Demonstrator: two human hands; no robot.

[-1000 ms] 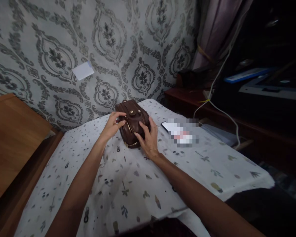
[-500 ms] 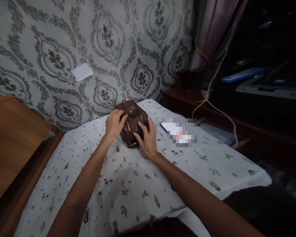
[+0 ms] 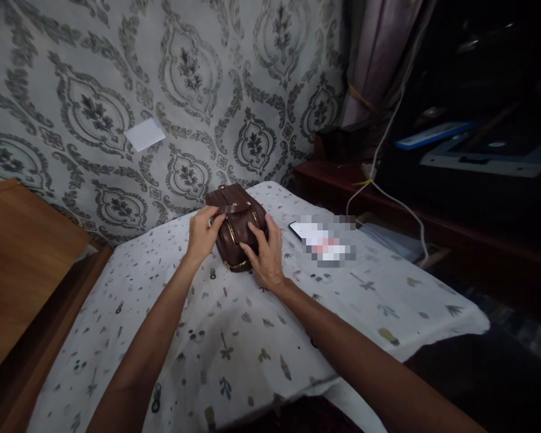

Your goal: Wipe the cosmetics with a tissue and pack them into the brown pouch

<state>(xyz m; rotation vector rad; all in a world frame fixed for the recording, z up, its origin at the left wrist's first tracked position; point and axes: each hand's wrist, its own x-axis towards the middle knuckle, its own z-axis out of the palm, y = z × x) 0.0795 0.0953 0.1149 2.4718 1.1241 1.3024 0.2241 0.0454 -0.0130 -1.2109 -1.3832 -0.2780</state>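
A small brown leather bag (image 3: 226,245) with gold-coloured zips lies on a white patterned cloth (image 3: 234,313). My left hand (image 3: 202,231) pinches a brown strap (image 3: 234,208) at the bag's upper left; the strap stretches to the right across the top of the bag. On the right side of the bag, my right hand (image 3: 268,252) grips it, with the thumb over the front and the fingers along the side. The bag's underside and the tips of some fingers are hidden.
A phone (image 3: 296,230), mostly blurred out, lies right of the bag. A wooden panel (image 3: 27,258) stands at the left. The patterned wall (image 3: 189,108) carries a white card (image 3: 145,135). White cables (image 3: 401,201) hang by a dark shelf (image 3: 315,174) at the right.
My left hand has moved slightly left, and the strap is now drawn out from the bag's top in its fingers. My right hand stays on the bag. The view has shifted slightly.
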